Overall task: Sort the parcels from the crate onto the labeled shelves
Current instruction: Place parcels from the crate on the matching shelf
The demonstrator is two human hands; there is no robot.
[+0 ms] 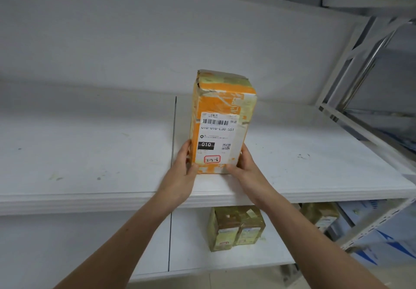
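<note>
One orange parcel (221, 122) stands upright near the front edge of the shelf (90, 164), left hand (183, 171) and right hand (246, 169) clasping its lower sides. Shelved parcels (235, 228) sit below; the crate is unseen, remainder unknown.

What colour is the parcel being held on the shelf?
Orange parcel with a white label, head view.
</note>
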